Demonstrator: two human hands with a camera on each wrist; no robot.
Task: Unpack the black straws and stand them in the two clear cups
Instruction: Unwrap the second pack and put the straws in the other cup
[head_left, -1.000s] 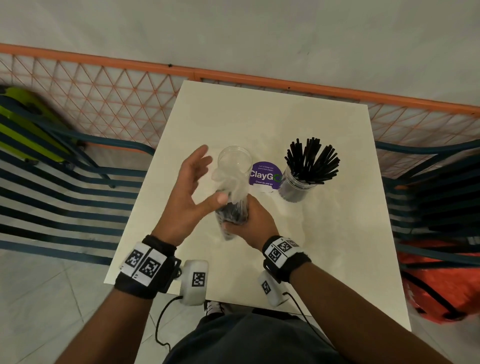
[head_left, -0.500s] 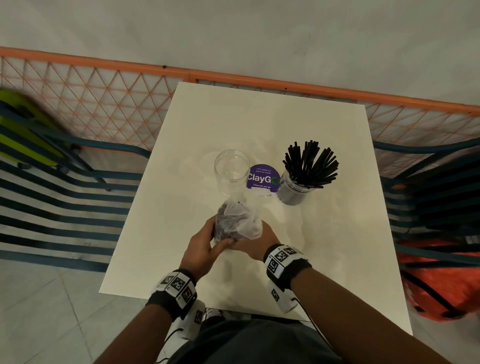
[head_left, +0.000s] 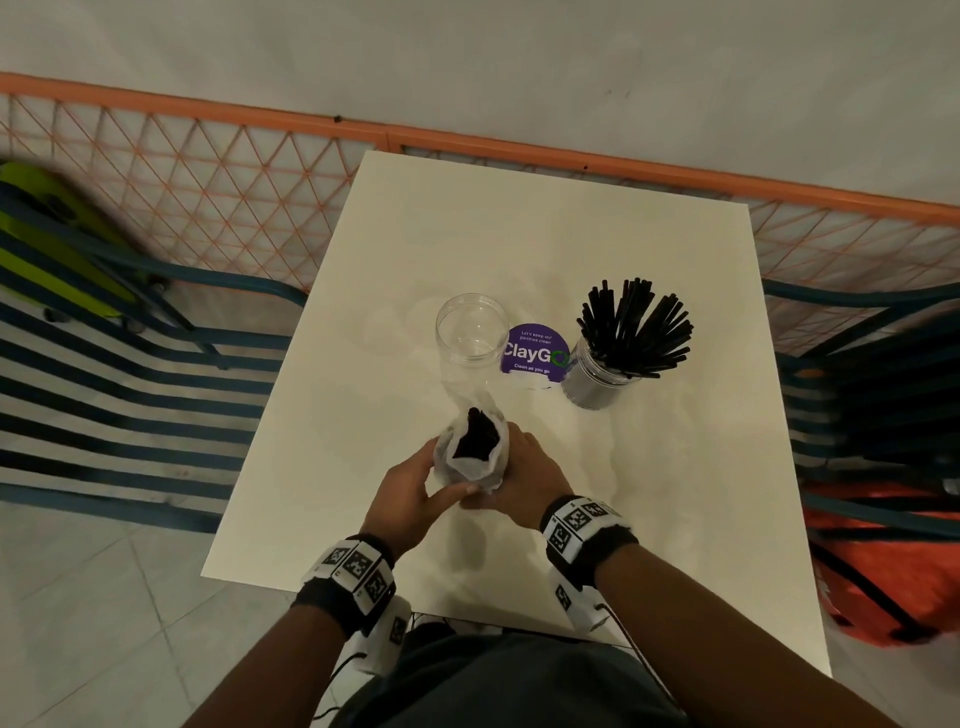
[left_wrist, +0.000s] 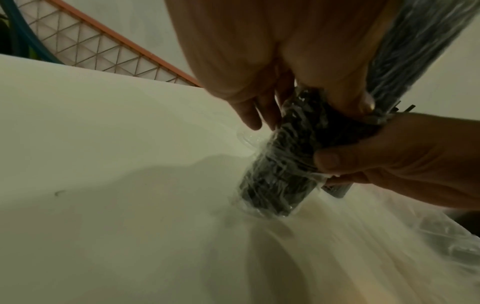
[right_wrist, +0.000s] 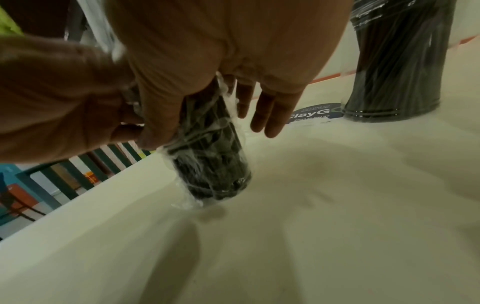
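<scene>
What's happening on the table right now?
A person is unpacking black straws. Both hands hold a clear bag of straws upright, its bottom end on the white table: the left hand and the right hand grip it from either side, and its top is open. Behind it, the left cup stands empty, while the right cup already holds a bunch of straws. A purple sticker lies between the cups.

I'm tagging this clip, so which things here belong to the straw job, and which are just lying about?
Job: bag of straws, held by left hand and right hand; empty cup; filled cup.
Lying about: purple sticker, chairs, orange bag.
</scene>
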